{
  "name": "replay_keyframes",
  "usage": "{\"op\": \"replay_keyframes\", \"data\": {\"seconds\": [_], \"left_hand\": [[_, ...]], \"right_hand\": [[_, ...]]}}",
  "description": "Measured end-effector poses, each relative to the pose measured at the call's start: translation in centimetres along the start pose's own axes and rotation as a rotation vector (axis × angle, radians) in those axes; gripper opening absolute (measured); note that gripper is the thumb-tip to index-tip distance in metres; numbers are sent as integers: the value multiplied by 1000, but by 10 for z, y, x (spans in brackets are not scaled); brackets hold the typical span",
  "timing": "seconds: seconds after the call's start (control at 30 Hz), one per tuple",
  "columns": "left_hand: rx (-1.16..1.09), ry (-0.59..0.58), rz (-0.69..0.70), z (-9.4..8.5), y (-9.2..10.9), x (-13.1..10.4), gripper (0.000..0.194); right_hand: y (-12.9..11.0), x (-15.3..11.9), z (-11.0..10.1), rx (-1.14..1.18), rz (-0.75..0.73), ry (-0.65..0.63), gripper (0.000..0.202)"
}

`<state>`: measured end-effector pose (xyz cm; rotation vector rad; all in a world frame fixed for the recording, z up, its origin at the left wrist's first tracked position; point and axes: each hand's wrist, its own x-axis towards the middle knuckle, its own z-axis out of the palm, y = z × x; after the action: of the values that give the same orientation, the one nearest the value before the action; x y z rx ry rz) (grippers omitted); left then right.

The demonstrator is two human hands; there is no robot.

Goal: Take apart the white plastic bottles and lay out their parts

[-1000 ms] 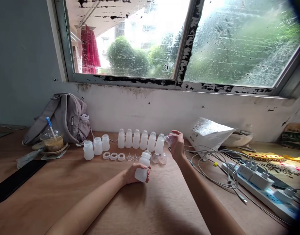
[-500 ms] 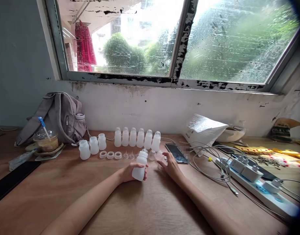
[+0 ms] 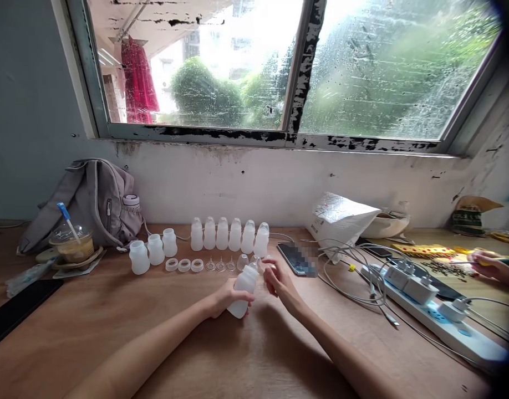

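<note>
My left hand [image 3: 229, 297] is wrapped round a frosted white bottle [image 3: 241, 291], held tilted with its top to the right. Just right of the bottle's top, my right hand [image 3: 278, 279] has its fingers curled; what they hold, if anything, is too small to tell. Several capped bottles [image 3: 222, 234] stand in a row behind. To the left are three uncapped bottles [image 3: 156, 250], three white rings [image 3: 184, 265] and three clear nipples [image 3: 220, 264]. A clear cap [image 3: 243, 261] sits behind the held bottle.
A phone [image 3: 295, 258], a white bag [image 3: 340, 219], cables and a power strip [image 3: 435, 313] lie to the right. At the far right is another person's hand [image 3: 493, 267]. A backpack [image 3: 92, 202], an iced drink [image 3: 74, 246] and a black slab [image 3: 24, 310] are on the left.
My right hand has curled its fingers and moved left towards the bottle's top. The bottle in my left hand leans further right. Another person's hand has appeared at the far right.
</note>
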<state>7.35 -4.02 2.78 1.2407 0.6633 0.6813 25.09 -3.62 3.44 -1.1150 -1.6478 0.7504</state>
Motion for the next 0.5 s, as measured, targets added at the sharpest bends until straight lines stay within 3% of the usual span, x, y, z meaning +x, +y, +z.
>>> {"op": "replay_keyframes", "data": {"seconds": [0.07, 0.2, 0.33, 0.5], "left_hand": [[94, -4, 7, 5, 3, -2, 29], [95, -207, -123, 7, 10, -8, 25], [-71, -365, -243, 5, 15, -14, 21], [-442, -545, -355, 1, 16, -15, 32]], "right_hand": [[-12, -6, 8, 119, 132, -116, 39], [-24, -14, 18, 144, 170, -84, 35], [-31, -19, 20, 242, 154, -93, 31], [-31, -15, 16, 385, 101, -197, 28]]}}
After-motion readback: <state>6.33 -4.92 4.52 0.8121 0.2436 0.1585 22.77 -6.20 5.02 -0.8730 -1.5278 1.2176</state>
